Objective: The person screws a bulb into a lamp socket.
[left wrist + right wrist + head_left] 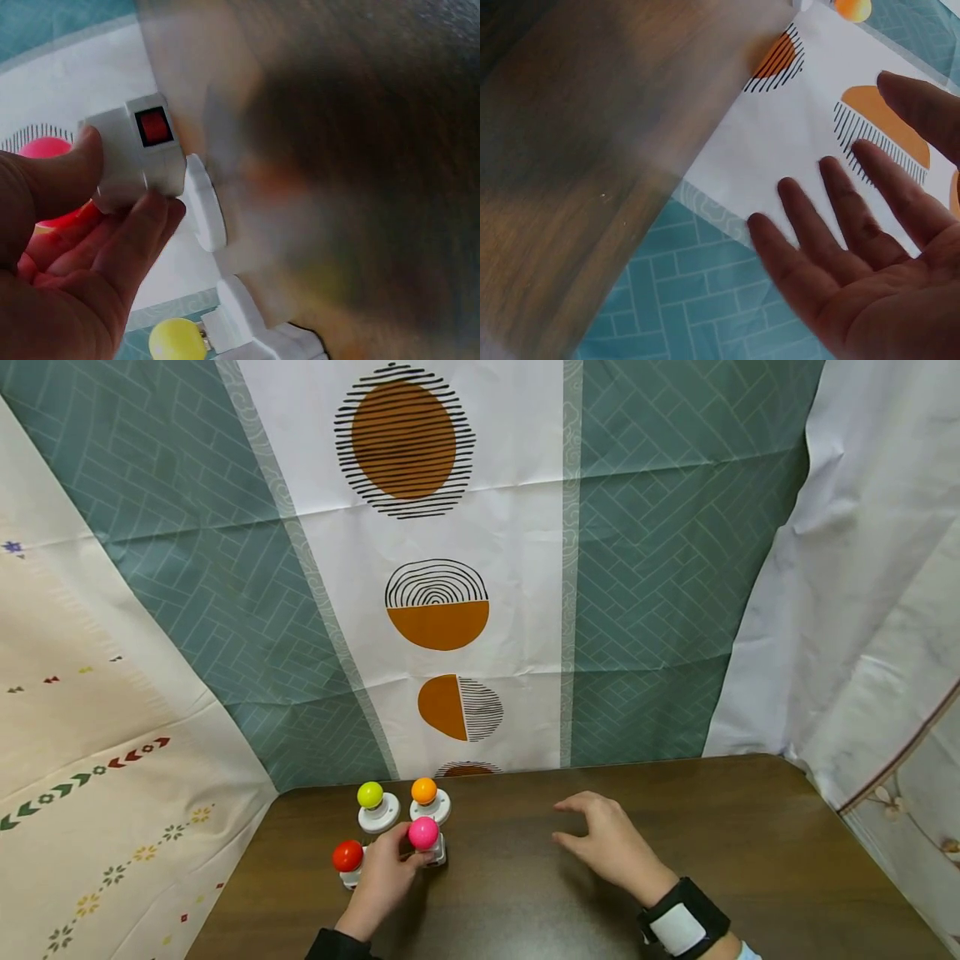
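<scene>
My left hand (pixel 384 872) holds a white bulb socket (pixel 120 161) between thumb and fingers at the left of the table. A red rocker switch (pixel 154 126) sits on the socket's side, and a round pink bulb (pixel 423 833) is fitted in it. Close around this hand stand three more bulbs in white holders: a red bulb (pixel 347 856) to its left, a yellow-green bulb (pixel 370 795) and an orange bulb (pixel 423 790) behind it. Over the right half of the table hovers my right hand (pixel 611 843), its fingers spread and holding nothing.
The brown wooden table (pixel 510 893) meets a hanging cloth (pixel 517 610) with orange and striped circles at its back edge. Patterned cream fabric (pixel 135 793) hangs on the left, and pale fabric (pixel 862 635) on the right. A black band (pixel 684 917) wraps the right wrist.
</scene>
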Action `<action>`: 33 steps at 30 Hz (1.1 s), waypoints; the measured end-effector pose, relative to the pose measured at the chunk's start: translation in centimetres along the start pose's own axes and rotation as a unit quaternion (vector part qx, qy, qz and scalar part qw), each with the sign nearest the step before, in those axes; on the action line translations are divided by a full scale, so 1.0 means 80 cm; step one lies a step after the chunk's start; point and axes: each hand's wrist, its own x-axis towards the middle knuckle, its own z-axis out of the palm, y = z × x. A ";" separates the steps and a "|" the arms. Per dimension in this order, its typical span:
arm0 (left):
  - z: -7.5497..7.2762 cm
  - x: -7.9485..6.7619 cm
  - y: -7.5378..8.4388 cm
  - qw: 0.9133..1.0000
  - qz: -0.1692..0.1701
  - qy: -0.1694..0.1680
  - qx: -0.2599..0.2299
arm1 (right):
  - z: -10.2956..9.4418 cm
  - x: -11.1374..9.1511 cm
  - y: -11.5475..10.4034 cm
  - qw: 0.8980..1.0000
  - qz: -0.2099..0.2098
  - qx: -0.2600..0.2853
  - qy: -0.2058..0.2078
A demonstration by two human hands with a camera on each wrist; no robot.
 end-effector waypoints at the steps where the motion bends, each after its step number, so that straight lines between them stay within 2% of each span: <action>1: 0.000 -0.001 -0.001 1.000 -0.004 0.002 0.003 | 0.000 -0.001 0.000 1.000 0.006 -0.005 -0.004; 6: 0.001 -0.001 -0.003 1.000 -0.019 0.000 0.012 | 0.000 -0.004 0.000 0.999 0.020 -0.022 -0.016; 13: 0.001 -0.002 -0.006 0.998 -0.064 -0.022 0.015 | 0.001 -0.008 0.001 0.999 0.027 -0.023 -0.021; 18: 0.002 -0.004 -0.010 0.997 -0.066 -0.028 0.016 | 0.002 -0.010 0.001 0.999 0.027 -0.021 -0.022; 27: 0.007 -0.005 -0.016 0.997 -0.070 -0.016 0.038 | 0.000 -0.011 0.002 0.999 0.027 -0.024 -0.022; 30: 0.006 -0.006 -0.013 0.997 -0.068 -0.008 0.046 | -0.001 -0.011 0.002 0.999 0.027 -0.024 -0.023; 33: 0.000 -0.010 -0.002 0.997 -0.062 -0.004 0.052 | -0.003 -0.011 0.002 0.999 0.029 -0.029 -0.022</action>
